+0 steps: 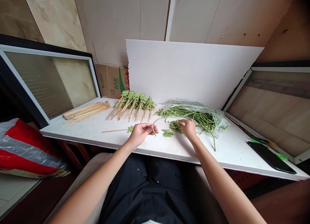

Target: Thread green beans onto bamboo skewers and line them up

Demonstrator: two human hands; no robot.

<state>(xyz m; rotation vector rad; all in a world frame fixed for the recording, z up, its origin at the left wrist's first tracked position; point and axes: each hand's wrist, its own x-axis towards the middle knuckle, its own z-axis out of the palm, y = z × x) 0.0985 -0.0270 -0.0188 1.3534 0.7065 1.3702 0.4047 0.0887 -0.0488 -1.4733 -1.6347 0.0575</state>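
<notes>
My left hand (141, 132) rests on the white table (232, 149), fingers curled around a long green bean (153, 126) and the end of a wooden skewer (115, 130) that carries a few bean pieces. My right hand (187, 127) is closed in a pinch over a small pile of cut bean pieces (174, 126). More short cut pieces (167, 133) lie between the two hands. Behind them a bunch of long beans (193, 116) lies on a clear plastic bag (218, 117).
Finished bean skewers (135, 104) lie fanned at the back left, beside a heap of bare skewers (86, 111). A black phone (271, 157) and green-handled scissors (261, 141) sit at the right. A white board (189, 72), a cardboard box (112, 80) and framed panels surround the table.
</notes>
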